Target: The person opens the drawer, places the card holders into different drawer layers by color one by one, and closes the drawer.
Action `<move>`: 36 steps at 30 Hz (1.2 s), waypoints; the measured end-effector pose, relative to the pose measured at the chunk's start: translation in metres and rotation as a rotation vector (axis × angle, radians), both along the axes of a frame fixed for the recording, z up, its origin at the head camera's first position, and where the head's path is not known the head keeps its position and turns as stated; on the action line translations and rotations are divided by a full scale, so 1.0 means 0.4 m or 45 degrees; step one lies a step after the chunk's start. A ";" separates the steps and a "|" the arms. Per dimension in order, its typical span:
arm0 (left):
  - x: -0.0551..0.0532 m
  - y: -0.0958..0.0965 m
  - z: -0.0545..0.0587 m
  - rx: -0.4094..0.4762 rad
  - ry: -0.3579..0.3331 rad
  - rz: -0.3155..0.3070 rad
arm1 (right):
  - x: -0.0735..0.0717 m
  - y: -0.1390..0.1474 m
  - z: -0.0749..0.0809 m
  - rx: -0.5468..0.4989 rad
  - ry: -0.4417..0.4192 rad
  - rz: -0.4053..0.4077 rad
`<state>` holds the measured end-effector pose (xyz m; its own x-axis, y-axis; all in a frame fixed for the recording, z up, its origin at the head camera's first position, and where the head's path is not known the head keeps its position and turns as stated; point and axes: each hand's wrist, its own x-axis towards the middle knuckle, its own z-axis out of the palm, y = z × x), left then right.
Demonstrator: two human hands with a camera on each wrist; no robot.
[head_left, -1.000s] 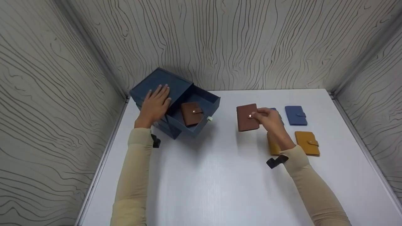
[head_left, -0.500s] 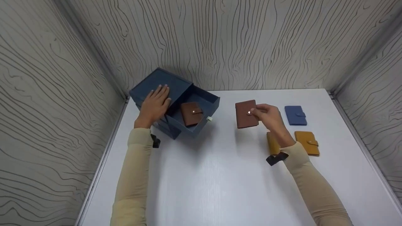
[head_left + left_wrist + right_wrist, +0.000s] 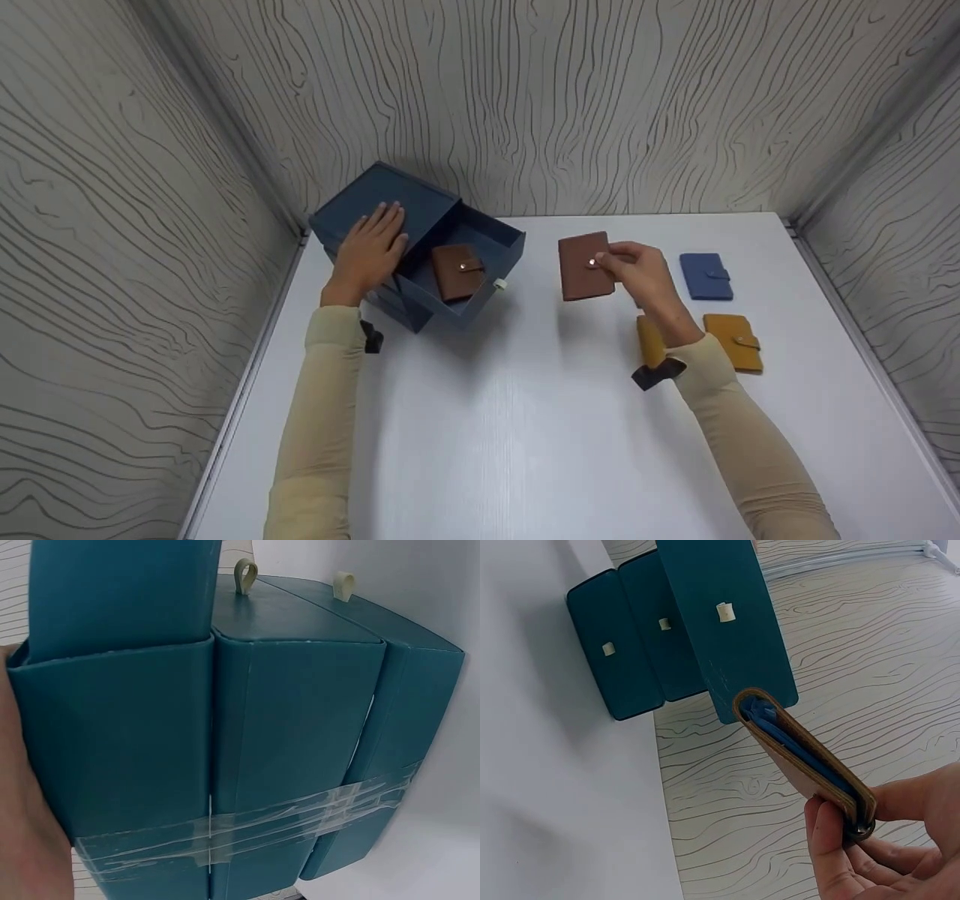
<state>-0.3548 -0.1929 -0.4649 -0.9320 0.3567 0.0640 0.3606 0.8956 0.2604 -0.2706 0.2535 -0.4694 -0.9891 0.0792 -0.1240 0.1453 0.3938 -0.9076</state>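
Observation:
My left hand (image 3: pixel 370 251) rests flat, fingers spread, on top of a dark blue-green drawer box (image 3: pixel 382 191). Its top drawer (image 3: pixel 491 223) is pulled out and holds a brown snap wallet (image 3: pixel 456 271). Between thumb and fingers, my right hand (image 3: pixel 641 277) pinches a second brown wallet (image 3: pixel 583 270) by its snap side, raised over the table to the right of the drawer. The right wrist view shows this wallet (image 3: pixel 802 757) edge-on, with blue inside. Clear tape (image 3: pixel 255 825) wraps the stacked drawer units in the left wrist view.
Right of the right hand lie a blue wallet (image 3: pixel 706 276) and a mustard wallet (image 3: pixel 735 341) on the white table (image 3: pixel 480 435). Another mustard wallet (image 3: pixel 649 341) is partly covered by the right wrist. Wood-grain panels (image 3: pixel 510 105) stand behind and at both sides.
The right hand has moved slightly up and left with its brown wallet, in small steps. My left hand, the box and the wallet in the drawer stay put.

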 end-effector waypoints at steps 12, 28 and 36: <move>0.001 0.001 -0.001 0.019 0.030 0.008 | -0.008 -0.010 0.025 -0.024 0.058 0.010; 0.003 0.001 0.001 0.007 0.023 0.002 | -0.026 -0.025 0.043 -0.024 0.132 0.017; 0.002 0.001 -0.003 0.007 0.025 0.002 | -0.041 -0.039 0.055 -0.011 0.139 0.013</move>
<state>-0.3541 -0.1925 -0.4660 -0.9311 0.3548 0.0845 0.3643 0.8947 0.2583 -0.2869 0.2379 -0.4476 -0.9975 0.0684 -0.0160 0.0413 0.3870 -0.9212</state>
